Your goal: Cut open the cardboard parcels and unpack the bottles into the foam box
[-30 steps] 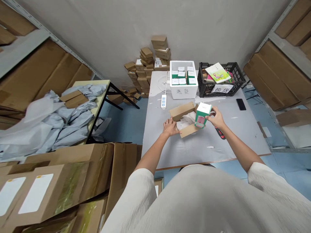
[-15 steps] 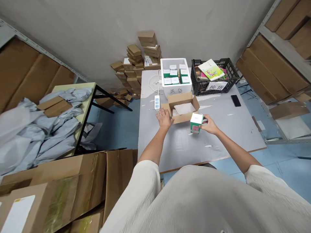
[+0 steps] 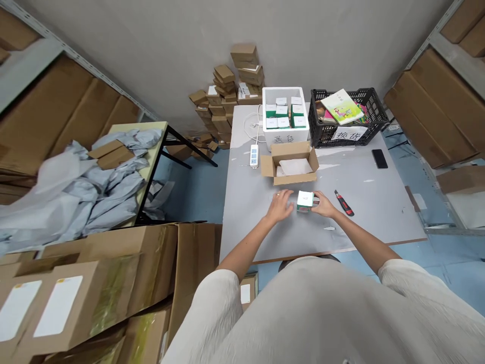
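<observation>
A small green box with a white top [image 3: 305, 198] is in front of me over the grey table [image 3: 250, 222]. My right hand [image 3: 323, 205] grips its right side between thumb and fingers. Just left of that box is my left hand [image 3: 280, 206], fingers apart, holding nothing. Beyond both hands stands an open cardboard box [image 3: 293, 179] with white packing sheet [image 3: 294, 167] inside. To the right of my right hand lies a red and black utility knife [image 3: 344, 203].
A white foam box [image 3: 286, 135] with several green boxes stands at the back, beside a black crate [image 3: 350, 137] holding books. A power strip [image 3: 254, 156] lies at left, a phone [image 3: 379, 158] at right. Large cartons [image 3: 151, 273] crowd my left side.
My right hand has brought the green box nearer to me. My left hand has left the cardboard box and come beside the green box. The utility knife now shows.
</observation>
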`<state>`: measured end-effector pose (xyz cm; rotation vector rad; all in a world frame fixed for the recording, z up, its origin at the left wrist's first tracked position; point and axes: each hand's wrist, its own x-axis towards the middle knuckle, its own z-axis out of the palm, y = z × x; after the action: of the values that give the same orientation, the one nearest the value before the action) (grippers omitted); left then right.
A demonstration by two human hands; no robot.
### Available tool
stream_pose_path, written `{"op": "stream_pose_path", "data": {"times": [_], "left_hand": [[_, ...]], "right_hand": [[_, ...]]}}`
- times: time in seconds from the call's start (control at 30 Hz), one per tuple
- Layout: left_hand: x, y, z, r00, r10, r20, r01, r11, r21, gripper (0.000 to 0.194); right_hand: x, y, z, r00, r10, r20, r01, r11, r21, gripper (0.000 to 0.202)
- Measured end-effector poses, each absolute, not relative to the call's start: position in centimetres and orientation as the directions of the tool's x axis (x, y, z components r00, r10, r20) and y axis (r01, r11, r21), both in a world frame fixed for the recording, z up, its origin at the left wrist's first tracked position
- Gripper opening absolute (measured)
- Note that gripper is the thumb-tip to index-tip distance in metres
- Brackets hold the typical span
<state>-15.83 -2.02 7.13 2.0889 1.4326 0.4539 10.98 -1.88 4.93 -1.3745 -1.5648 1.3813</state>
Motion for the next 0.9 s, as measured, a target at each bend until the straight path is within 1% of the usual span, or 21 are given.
{"op": "stream_pose_path", "data": {"times": [0.03,0.1,0.13,0.2,0.27,0.33,0.4,0.5,0.57,0.77,0.9], "left_hand": [[-15.2,-2.7,6.7,0.418,0.907,-0.050,0.695,-0.284,0.660,0.068],[-13.9,-3.6,5.9,0.446,0.892,-0.079,0.623,-0.246,0.743,0.084],[-13.4,-3.9,5.5,0.445,0.891,-0.096,0.592,-0.212,0.777,0.089],[-12.5,-4.0,4.8,0.421,0.898,-0.124,0.554,-0.146,0.820,0.094],[-11.9,-3.9,4.2,0.390,0.908,-0.152,0.540,-0.092,0.837,0.090],[-11.6,-3.8,3.8,0.365,0.915,-0.173,0.536,-0.054,0.843,0.083],[-11.2,-3.6,3.7,0.352,0.920,-0.169,0.535,-0.049,0.844,0.077],[-10.6,-3.4,4.0,0.336,0.929,-0.152,0.541,-0.059,0.839,0.075],[-10.1,-3.4,4.2,0.323,0.930,-0.174,0.541,-0.031,0.840,0.076],[-9.4,-3.5,4.8,0.308,0.927,-0.212,0.526,0.019,0.850,0.074],[-9.6,-3.6,5.1,0.303,0.924,-0.233,0.535,0.038,0.844,0.076]], "right_hand": [[11.0,-1.9,4.6,-0.265,0.949,-0.171,0.288,-0.091,-0.953,0.069],[11.2,-1.8,3.9,-0.285,0.943,-0.172,0.285,-0.088,-0.954,0.070],[11.3,-1.8,3.6,-0.292,0.940,-0.177,0.281,-0.092,-0.955,0.071],[11.5,-1.8,3.0,-0.300,0.935,-0.191,0.274,-0.107,-0.956,0.073],[11.8,-1.9,2.7,-0.306,0.929,-0.206,0.280,-0.119,-0.953,0.076],[12.1,-2.1,2.6,-0.310,0.927,-0.211,0.310,-0.111,-0.944,0.080],[12.6,-2.3,3.0,-0.316,0.928,-0.195,0.365,-0.070,-0.928,0.087],[13.1,-2.5,4.0,-0.337,0.928,-0.159,0.452,0.012,-0.892,0.093],[13.3,-2.5,4.8,-0.354,0.925,-0.137,0.488,0.058,-0.871,0.089],[13.5,-2.2,6.2,-0.425,0.903,-0.065,0.543,0.197,-0.817,0.061],[13.6,-1.6,6.6,-0.470,0.879,-0.082,0.582,0.239,-0.777,0.060]]}}
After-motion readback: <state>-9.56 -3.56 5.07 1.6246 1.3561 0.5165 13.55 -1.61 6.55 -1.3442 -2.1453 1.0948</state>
